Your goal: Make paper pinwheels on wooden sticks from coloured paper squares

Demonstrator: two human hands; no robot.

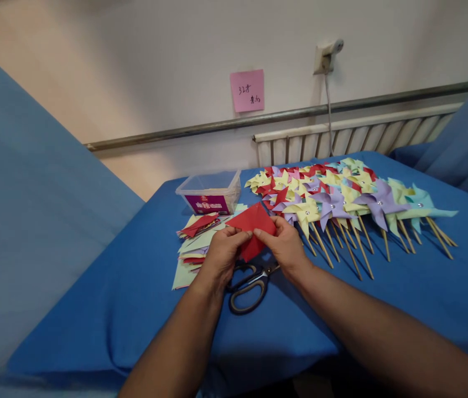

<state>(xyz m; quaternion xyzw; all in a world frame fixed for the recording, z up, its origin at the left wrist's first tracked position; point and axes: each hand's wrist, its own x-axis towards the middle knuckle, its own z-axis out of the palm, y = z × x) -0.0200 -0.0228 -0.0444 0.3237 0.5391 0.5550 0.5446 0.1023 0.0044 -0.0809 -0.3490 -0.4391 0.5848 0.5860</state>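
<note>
A sheet of red paper is held up over the blue table, with a crease showing on it. My left hand pinches its lower left side, thumb on top. On the lower right side, my right hand grips the same sheet, and the two thumbs nearly meet at its middle. Scissors with dark handles lie on the cloth just below the hands; their blades are partly hidden by my right hand. Left of my left hand is a pile of coloured paper, with red folded pieces on top.
Many finished paper pinwheels on wooden sticks spread over the table's right side. A clear plastic box with a purple label stands behind the paper pile. A wall rail, radiator and blue curtains border the blue tablecloth.
</note>
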